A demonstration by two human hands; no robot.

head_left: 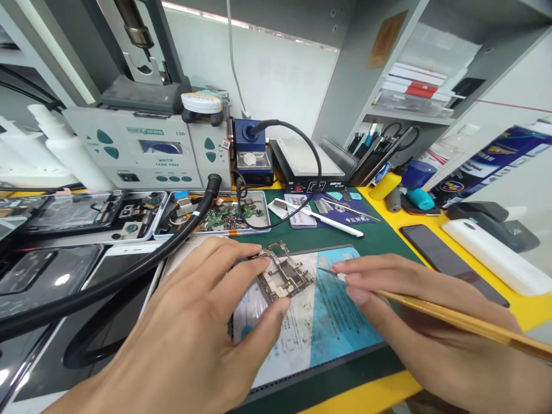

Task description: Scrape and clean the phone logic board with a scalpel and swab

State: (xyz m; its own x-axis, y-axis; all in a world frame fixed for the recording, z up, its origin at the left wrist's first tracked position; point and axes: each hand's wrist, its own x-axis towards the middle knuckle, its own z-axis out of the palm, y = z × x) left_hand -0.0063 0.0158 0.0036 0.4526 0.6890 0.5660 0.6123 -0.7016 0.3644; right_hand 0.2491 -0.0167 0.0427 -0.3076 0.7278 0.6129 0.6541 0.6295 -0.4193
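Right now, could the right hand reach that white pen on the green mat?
Probably yes. The white pen lies in the open just beyond the right hand, with nothing standing between them. But the fingers are already pinching a yellow-handled tool, so they'd likely have to put it down first.

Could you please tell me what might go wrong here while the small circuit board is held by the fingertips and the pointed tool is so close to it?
1. The left hand pinches the circuit board only at its edges, so a push could tip it.
2. The thin tool in the right hand points at the board; a slip might scratch parts.
3. The thick black hose lies beside the left hand and could get nudged.
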